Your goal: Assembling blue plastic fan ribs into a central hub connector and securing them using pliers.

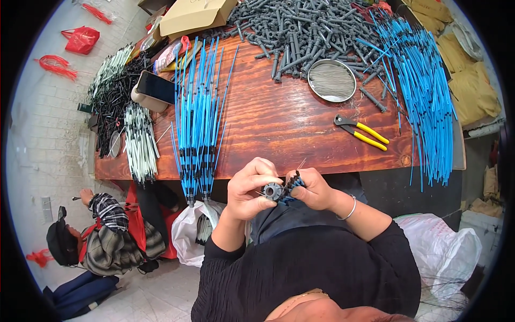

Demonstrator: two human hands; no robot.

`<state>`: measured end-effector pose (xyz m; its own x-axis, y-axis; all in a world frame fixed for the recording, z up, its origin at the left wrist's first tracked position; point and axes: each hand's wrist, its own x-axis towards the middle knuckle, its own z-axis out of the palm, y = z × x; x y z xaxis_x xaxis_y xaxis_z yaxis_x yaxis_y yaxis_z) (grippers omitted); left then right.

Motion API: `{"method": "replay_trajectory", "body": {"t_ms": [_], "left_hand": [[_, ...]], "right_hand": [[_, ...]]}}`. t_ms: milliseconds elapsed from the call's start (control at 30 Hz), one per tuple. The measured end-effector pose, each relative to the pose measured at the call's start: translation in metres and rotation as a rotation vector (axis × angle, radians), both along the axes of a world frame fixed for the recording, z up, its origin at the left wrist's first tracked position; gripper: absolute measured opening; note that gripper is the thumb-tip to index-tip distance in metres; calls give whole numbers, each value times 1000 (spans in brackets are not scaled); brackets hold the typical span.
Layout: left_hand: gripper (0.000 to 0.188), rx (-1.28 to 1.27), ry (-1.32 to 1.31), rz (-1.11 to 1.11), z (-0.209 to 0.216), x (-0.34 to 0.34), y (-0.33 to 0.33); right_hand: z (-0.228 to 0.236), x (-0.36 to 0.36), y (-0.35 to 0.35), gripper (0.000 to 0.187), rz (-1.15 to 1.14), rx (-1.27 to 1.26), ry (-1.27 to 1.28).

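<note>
Left hand (248, 188) pinches hub (273, 191), right hand (315, 190) clasps rods (294, 183); work looks unfinished, tubes (300, 37) heaped loose on counter (268, 142).

The left hand (249, 188) pinches a grey, round-ended part (273, 185) between its fingers; the right hand (314, 190), just beside it, grips dark and blue pieces (294, 182). On the wooden desk (263, 129) lie yellow-handled pliers (371, 129), a round dish (333, 100) of thin pins (332, 81), heaped grey tubular parts (300, 32), and blue rods (196, 118) overhanging the near edge.
</note>
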<state>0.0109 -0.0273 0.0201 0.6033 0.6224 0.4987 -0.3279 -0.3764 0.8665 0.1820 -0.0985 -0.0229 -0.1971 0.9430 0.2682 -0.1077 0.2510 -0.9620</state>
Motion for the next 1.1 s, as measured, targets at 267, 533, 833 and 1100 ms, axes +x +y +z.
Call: {"method": "replay_trajectory", "body": {"t_ms": [267,533,833,1100], "left_hand": [[36,-57,-32,-215,-2,1,8],[33,-185,-53,-143,-7,3,2],[34,-252,-114,-216,-12,5,5],[31,-229,-142,-613,-15,9,36]], "right_hand": [[-5,0,0,46,2,53,-39],[-1,-5,-2,46,-64,35,16],[2,0,-1,49,-19,-6,-11],[-9,-1,1,47,238,-74,-9]]}}
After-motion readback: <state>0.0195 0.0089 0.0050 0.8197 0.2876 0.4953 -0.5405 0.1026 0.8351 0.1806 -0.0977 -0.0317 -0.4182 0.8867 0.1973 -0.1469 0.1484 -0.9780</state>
